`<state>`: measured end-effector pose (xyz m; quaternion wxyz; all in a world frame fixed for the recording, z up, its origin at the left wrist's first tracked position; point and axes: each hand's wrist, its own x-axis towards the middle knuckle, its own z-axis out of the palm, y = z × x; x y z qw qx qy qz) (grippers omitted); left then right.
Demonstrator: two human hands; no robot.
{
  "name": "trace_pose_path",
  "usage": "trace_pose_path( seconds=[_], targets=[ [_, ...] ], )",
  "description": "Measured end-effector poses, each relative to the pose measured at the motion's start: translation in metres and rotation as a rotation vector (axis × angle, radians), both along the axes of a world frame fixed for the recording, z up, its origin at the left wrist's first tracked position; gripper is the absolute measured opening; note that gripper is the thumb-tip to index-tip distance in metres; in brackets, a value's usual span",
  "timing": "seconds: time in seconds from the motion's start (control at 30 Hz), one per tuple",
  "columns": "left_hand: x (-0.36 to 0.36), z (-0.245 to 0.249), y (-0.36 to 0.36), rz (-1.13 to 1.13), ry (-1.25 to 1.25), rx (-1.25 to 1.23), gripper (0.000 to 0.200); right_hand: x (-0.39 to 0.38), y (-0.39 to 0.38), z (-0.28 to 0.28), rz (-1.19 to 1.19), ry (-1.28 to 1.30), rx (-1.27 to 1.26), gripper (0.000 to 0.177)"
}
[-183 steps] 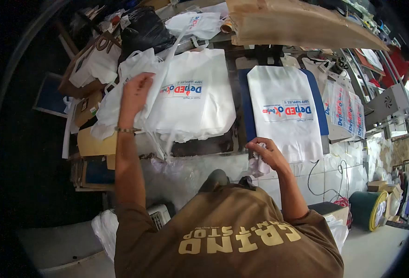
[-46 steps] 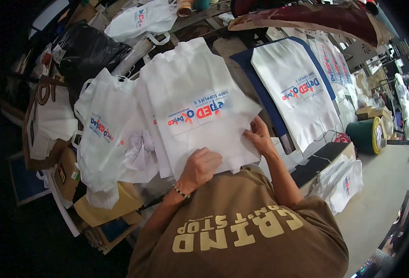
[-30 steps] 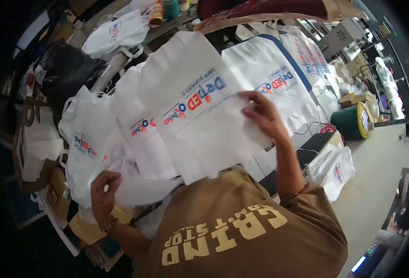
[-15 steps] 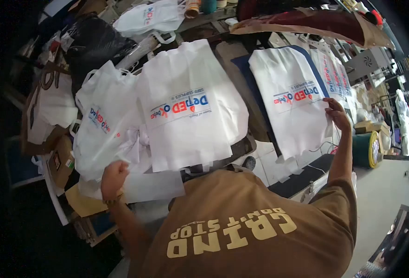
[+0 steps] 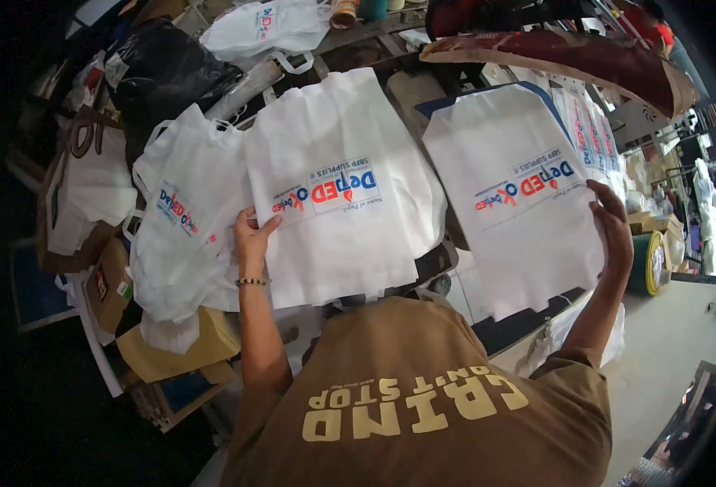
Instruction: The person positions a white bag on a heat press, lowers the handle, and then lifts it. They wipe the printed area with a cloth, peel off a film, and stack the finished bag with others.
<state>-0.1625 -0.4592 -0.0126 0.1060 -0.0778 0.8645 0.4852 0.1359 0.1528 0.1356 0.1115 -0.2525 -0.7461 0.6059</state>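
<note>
My left hand point(image 5: 254, 237) is at the left edge of the middle white printed bag point(image 5: 333, 252), thumb over its front and fingers closed along the edge. My right hand point(image 5: 612, 223) grips the right edge of another white printed bag point(image 5: 528, 243), which hangs partly off a dark blue board point(image 5: 554, 105). Both bags carry blue and red lettering that appears upside down. Further left lies a pile of similar white bags point(image 5: 171, 260), beside my left hand. What is under the middle bag is hidden.
A black plastic bag point(image 5: 163, 73) and more printed bags point(image 5: 264, 32) sit at the back. Cardboard boxes point(image 5: 110, 280) stand at the left. At the right are a row of printed bags point(image 5: 589, 130) and a green-and-yellow container point(image 5: 654, 264). A dark red curved object point(image 5: 561, 61) spans the back right.
My left hand has moved up and right to the middle bag's edge. The right-hand bag has come nearer my body with my right hand. A pale sheet near my left forearm no longer shows.
</note>
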Motion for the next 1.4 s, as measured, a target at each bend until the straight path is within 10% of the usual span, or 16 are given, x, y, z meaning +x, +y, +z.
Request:
trace_pose_path(
  seconds=[0.13, 0.4, 0.57, 0.77, 1.23, 1.4],
  targets=[
    [-0.014, -0.038, -0.018, -0.086, 0.101, 0.151, 0.050, 0.010, 0.076, -0.047, 0.041, -0.268, 0.341, 0.039],
    [0.015, 0.061, -0.014, -0.243, 0.245, 0.242, 0.039, 0.005, 0.242, -0.163, 0.184, -0.398, 0.711, 0.041],
    [0.020, 0.080, -0.001, -0.236, 0.159, 0.177, 0.032, -0.048, 0.089, -0.075, 0.001, -0.369, 1.348, 0.053],
    [0.069, 0.146, 0.042, -0.323, 0.445, -0.081, 0.034, -0.073, -0.084, -0.122, 0.169, -0.458, 1.041, 0.108],
    [0.167, 0.269, 0.086, -0.542, 0.472, -0.348, 0.032, -0.031, -0.087, -0.109, 0.159, -0.014, 1.104, 0.042],
    [0.192, 0.294, 0.122, -0.819, 0.628, -0.332, 0.030, -0.029, -0.052, -0.069, 0.018, -0.065, 0.490, 0.038]
  ],
)
